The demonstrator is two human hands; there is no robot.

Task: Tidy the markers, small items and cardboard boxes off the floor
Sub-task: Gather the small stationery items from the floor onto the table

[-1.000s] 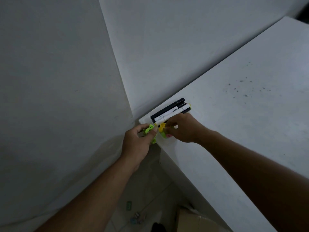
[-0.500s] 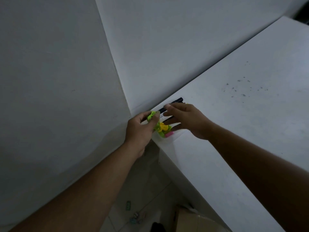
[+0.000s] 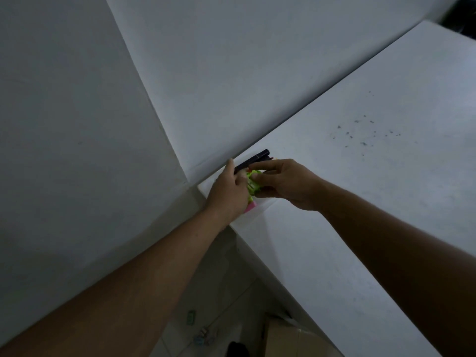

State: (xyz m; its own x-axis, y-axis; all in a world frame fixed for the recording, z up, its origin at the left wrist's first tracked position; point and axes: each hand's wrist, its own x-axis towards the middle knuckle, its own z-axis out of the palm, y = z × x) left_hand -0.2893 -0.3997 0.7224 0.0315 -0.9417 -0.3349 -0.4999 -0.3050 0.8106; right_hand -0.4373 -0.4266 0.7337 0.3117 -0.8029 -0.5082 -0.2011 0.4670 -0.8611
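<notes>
A white table [image 3: 360, 202] sits in the corner of a room with plain white walls [image 3: 77, 124]. Both hands meet at the table's near corner. The left hand [image 3: 228, 193] is curled, with its fingers bent around a bunch of little green and yellow things [image 3: 253, 182]. The right hand [image 3: 286, 182] is half open, and its fingertips press on the same bright bunch from the other side (I cannot tell which hand really holds it). A pink bit [image 3: 250, 207] peeks out under the left hand. Just behind the fingers, black markers [image 3: 253, 161] lie on the table along the wall. Down on the tiled floor [image 3: 226, 292] are a cardboard box [image 3: 286, 338] and some small items [image 3: 203, 336], well apart from the hands.
</notes>
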